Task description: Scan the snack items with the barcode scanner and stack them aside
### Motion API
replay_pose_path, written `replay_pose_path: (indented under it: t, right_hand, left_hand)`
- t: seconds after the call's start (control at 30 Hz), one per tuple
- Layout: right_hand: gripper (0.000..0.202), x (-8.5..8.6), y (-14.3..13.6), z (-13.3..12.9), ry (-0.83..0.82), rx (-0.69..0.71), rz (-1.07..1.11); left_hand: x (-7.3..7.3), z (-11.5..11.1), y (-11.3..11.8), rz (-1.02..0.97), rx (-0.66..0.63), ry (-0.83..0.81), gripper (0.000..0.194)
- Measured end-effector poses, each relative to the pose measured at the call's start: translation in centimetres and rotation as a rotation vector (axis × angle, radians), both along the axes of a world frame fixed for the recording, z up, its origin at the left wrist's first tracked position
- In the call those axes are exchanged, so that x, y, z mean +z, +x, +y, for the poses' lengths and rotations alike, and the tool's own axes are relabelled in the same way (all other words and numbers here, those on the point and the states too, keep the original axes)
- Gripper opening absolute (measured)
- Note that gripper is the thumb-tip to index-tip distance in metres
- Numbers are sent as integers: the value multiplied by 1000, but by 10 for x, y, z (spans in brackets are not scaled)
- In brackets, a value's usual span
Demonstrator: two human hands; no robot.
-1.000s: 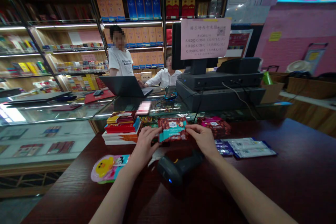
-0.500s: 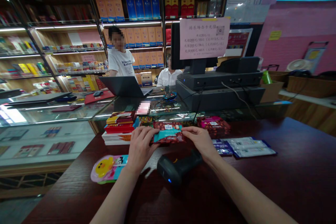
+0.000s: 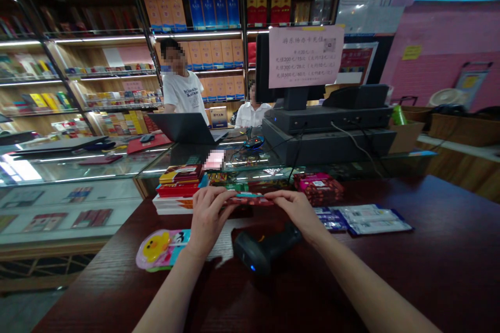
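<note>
Both ends of the packet (image 3: 250,200) are being pinched beyond the scanner (image 3: 253,254) — left hand (image 3: 208,218) on one, right hand (image 3: 301,213) on the other — handling looking underway, packet unreleased, remainder not showing.

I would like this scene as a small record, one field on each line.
Left hand: grips one end of the red packet
Right hand: pinches the other end
Packet angle: nearly edge-on to the camera
Scanner: lies on the dark desk, blue light lit
Left side: stacked packages, duck-face item
Right side: blue-and-white packets
</note>
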State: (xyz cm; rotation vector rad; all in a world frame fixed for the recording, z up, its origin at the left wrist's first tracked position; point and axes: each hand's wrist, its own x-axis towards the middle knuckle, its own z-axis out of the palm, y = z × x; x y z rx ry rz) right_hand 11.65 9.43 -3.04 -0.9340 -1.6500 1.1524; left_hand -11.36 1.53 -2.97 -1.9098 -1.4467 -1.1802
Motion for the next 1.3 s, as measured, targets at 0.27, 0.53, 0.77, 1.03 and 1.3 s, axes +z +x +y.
replay_pose_path:
  t: [0.27, 0.53, 0.77, 1.03, 1.3]
  right_hand:
    - [17, 0, -3, -3, 221, -126, -69]
    - [23, 7, -12, -10, 75, -110, 32]
    - [29, 14, -13, -12, -136, -92, 189]
    - [29, 14, -13, -13, -217, -81, 256]
    - [30, 15, -12, -15, -252, -59, 260]
  left_hand:
    - [-1, 5, 3, -110, 5, -29, 30]
    - [-4, 6, 3, -22, 85, -59, 36]
    - [5, 1, -1, 168, 11, -200, 95]
    - [4, 0, 1, 193, 42, -257, 105]
    - [9, -4, 6, 211, 86, -196, 90]
